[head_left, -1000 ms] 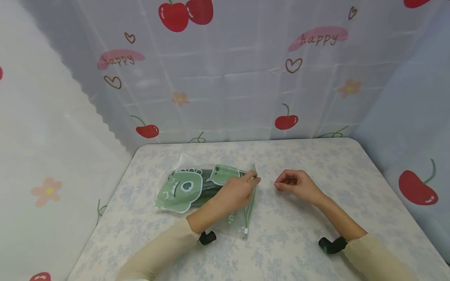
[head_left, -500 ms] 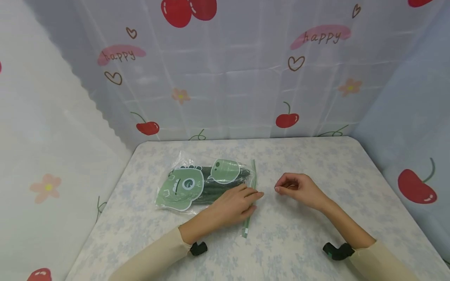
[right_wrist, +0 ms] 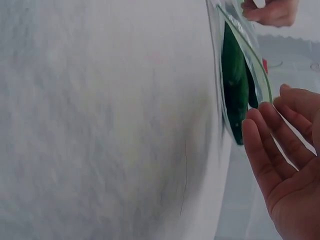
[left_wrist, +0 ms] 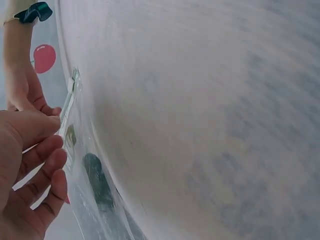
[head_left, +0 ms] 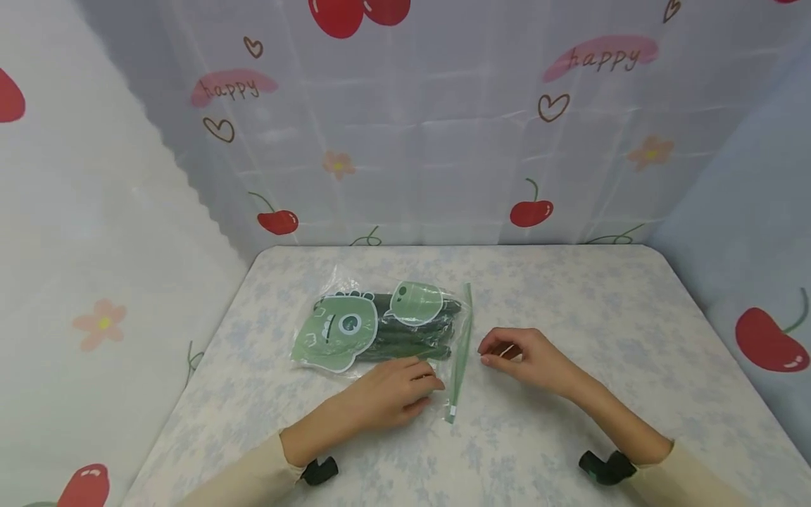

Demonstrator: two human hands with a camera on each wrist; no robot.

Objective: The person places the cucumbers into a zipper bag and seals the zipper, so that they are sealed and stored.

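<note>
A clear zip bag (head_left: 342, 331) with a green dinosaur print lies flat on the table. Several dark green cucumbers (head_left: 405, 345) are inside it, and one cucumber (right_wrist: 234, 75) shows large in the right wrist view. Along the bag's right side runs its green zip strip (head_left: 461, 352). My left hand (head_left: 383, 398) is by the bag's near edge, fingers loosely bent and holding nothing; whether it touches the plastic I cannot tell. To the right of the strip, apart from the bag, my right hand (head_left: 532, 359) hovers with fingers relaxed and nothing between them.
The pale floral table (head_left: 557, 289) bears the bag. A white curtain (head_left: 431, 155) with cherries and hearts hangs behind it, and more printed curtain closes in both sides. Dark wrist cameras (head_left: 607, 467) sit below both hands.
My left hand has let go of the zip strip and drawn back toward the near left, uncovering the bag's right end. My right hand has shifted slightly nearer and to the left.
</note>
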